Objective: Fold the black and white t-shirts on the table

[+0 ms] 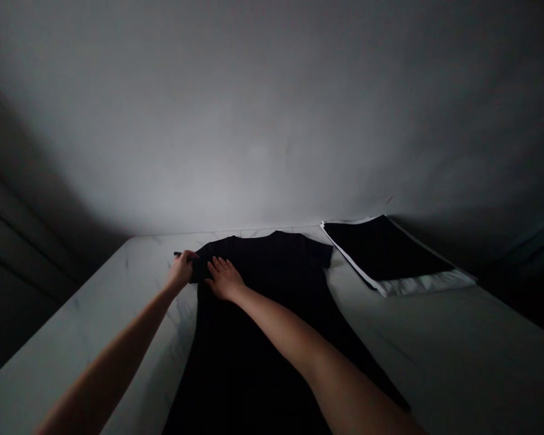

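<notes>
Marbled tabletop (131,290), folded cloths (390,248) beside black shirt (263,302), hands touching

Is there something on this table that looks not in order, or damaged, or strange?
Nothing looks spilled or damaged. The black T-shirt has one sleeve pinched by the left hand, unlike its flat other sleeve. On the folded stack, white edges stick out past the black top, so it looks slightly uneven.

Shirt (276,284) on the table (390,332), folded stack (385,248) right, wall (254,139) behind
</notes>
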Available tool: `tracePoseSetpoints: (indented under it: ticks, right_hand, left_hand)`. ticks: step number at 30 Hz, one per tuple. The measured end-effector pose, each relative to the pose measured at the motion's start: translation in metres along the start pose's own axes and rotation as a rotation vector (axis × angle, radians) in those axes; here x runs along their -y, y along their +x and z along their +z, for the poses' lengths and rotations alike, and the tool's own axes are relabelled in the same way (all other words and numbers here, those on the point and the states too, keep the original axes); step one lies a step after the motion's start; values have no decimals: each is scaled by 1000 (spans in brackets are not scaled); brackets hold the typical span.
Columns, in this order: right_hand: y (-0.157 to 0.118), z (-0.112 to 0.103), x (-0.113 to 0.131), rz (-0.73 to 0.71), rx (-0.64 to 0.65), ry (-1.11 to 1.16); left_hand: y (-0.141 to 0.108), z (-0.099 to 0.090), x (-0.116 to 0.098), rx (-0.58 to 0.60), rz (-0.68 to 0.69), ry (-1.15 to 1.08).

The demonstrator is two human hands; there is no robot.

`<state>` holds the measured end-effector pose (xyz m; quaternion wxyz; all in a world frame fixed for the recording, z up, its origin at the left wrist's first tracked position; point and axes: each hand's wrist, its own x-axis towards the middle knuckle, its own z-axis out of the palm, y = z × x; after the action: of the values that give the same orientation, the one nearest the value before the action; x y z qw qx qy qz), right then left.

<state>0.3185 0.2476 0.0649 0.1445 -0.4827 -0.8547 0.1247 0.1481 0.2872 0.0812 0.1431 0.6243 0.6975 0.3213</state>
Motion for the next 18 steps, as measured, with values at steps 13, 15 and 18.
tracePoseSetpoints:
  ticks: [13, 15, 18]
  right_hand:
    - [2, -19, 3, 47, 98, 20]
    - [-9, -22, 3, 35, 77, -4]
    - [-47, -22, 4, -56, 93, -32]
  left_hand:
    - [-12, 8, -53, 31, 269, 616]
    - [-5, 29, -64, 198, 407, 611]
    - [9, 55, -58, 328, 436, 638]
